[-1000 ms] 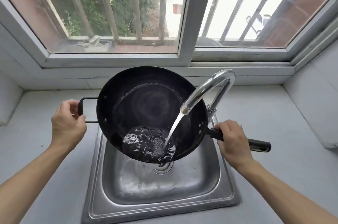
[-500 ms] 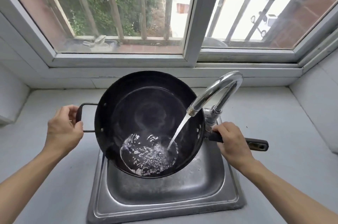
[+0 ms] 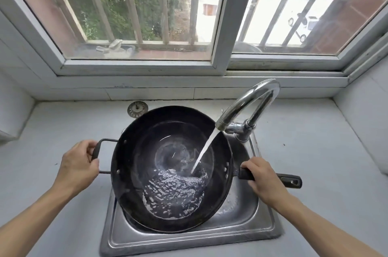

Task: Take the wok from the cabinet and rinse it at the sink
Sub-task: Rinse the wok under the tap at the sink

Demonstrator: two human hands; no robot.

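A black wok (image 3: pixel 147 162) hangs over the steel sink (image 3: pixel 252 221), tipped a little toward me. My left hand (image 3: pixel 76 167) grips its small loop handle on the left. My right hand (image 3: pixel 263 179) grips the long black handle on the right, whose end sticks out past my fingers. Water runs from the chrome faucet (image 3: pixel 247 103) into the wok and pools, rippling, in its near side.
A round metal sink strainer (image 3: pixel 137 109) lies on the grey counter (image 3: pixel 315 151) behind the wok. The window sill and frame (image 3: pixel 147 67) run along the back. White tiled walls close in at the far left and right.
The wok has levelled out and come lower over the sink. The pool of water in it has grown. My view has tilted down, showing the strainer behind the wok.
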